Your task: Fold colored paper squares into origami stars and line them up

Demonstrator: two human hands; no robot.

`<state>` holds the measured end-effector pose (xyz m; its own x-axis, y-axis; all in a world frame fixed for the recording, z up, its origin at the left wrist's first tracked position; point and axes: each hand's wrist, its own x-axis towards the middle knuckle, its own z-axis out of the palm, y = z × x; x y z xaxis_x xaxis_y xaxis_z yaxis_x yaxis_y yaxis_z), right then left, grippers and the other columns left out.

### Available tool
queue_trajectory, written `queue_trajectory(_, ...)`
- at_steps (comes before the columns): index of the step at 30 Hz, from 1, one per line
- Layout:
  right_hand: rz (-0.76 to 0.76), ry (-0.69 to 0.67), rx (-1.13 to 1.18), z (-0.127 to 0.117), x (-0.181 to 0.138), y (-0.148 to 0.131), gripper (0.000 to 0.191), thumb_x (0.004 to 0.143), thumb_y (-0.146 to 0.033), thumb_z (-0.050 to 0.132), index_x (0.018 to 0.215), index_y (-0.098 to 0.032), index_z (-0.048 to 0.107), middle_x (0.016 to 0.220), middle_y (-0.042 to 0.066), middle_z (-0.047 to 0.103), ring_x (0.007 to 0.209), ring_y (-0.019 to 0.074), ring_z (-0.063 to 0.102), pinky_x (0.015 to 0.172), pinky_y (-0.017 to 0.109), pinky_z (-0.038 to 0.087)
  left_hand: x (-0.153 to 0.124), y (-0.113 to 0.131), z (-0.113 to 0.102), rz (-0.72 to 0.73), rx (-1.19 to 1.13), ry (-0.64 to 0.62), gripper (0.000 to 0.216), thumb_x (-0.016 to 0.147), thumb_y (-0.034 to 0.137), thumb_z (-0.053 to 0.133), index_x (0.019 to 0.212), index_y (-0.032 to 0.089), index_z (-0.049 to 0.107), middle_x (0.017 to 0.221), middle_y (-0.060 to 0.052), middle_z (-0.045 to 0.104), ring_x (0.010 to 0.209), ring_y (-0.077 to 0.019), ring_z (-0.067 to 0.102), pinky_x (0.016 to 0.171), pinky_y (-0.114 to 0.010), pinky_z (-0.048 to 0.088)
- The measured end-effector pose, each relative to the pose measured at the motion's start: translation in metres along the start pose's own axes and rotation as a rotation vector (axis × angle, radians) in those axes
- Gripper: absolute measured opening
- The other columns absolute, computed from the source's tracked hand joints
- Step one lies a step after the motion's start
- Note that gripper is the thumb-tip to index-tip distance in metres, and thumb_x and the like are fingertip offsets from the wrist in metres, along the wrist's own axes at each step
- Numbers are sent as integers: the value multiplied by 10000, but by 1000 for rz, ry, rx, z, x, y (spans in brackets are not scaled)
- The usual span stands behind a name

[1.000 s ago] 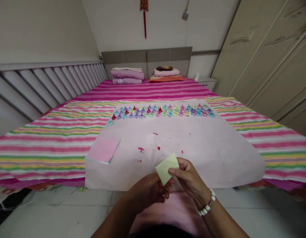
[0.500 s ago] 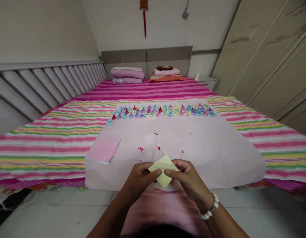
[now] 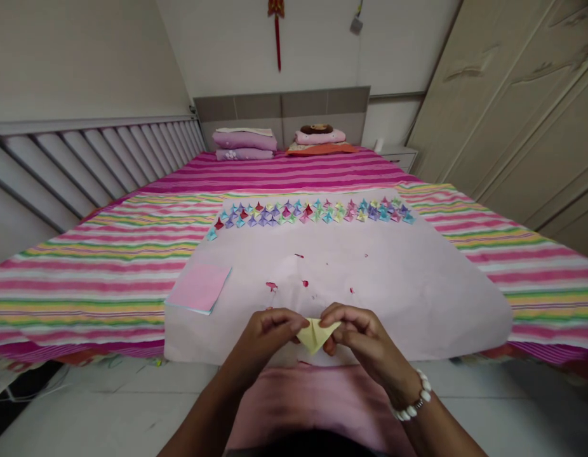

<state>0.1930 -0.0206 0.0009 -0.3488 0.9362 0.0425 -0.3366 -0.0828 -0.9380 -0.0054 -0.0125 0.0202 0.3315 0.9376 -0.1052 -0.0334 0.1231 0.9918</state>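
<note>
A small piece of pale yellow origami paper [image 3: 314, 336], now a triangle pointing down toward me, is held between both hands above the near edge of the white sheet. My left hand [image 3: 275, 330] pinches its left corner between thumb and fingers. On the opposite side, my right hand [image 3: 358, 330] grips the right corner, its fingers curled over the top edge. A crease runs down the paper's middle. To the left lies a stack of square paper [image 3: 199, 287], pink on top with a blue edge showing.
Several rows of small folded paper pieces [image 3: 308, 212] in many colours line the far part of the white sheet [image 3: 394, 285]. Red scraps [image 3: 272, 286] lie mid-sheet. Beneath is a striped bedspread [image 3: 103, 260]; folded bedding [image 3: 245, 143] sits by the headboard.
The yellow paper has gone from an open diamond to a folded triangle, its upper half brought down. Both hands' fingers have shifted to the top corners.
</note>
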Motion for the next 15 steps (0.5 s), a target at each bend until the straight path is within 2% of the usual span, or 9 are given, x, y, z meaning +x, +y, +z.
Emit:
queue_trajectory(3,-3,21,-52,3,1,-3,83,741,-249,699,730,-174,667,733,8,625,615,127,580,604,259,459,2,-4,7,28,52,86,89,672,244,743,681,162,711,644,-12,636,595,-113,529,555,-211,402)
queue_trajectory(6,20,100,-94,6,4,-4,178,651,-256,789,747,-185,656,631,-32,596,587,104,536,561,224,421,2,-6,12,45,114,80,96,685,236,736,756,173,718,571,17,588,485,-75,433,462,-192,325)
queue_trajectory(10,71,72,-197,8,6,-4,201,667,-343,770,665,-171,666,605,-23,599,564,105,508,555,241,409,4,-6,13,90,68,98,300,708,217,716,1007,197,690,710,-12,668,589,-110,538,547,-211,402)
queue_trajectory(15,69,128,-249,11,7,0,238,704,-365,733,627,-166,626,571,-34,547,538,98,451,530,236,354,11,-7,15,75,-100,253,379,608,191,789,962,166,659,669,-5,689,631,-130,607,616,-231,465)
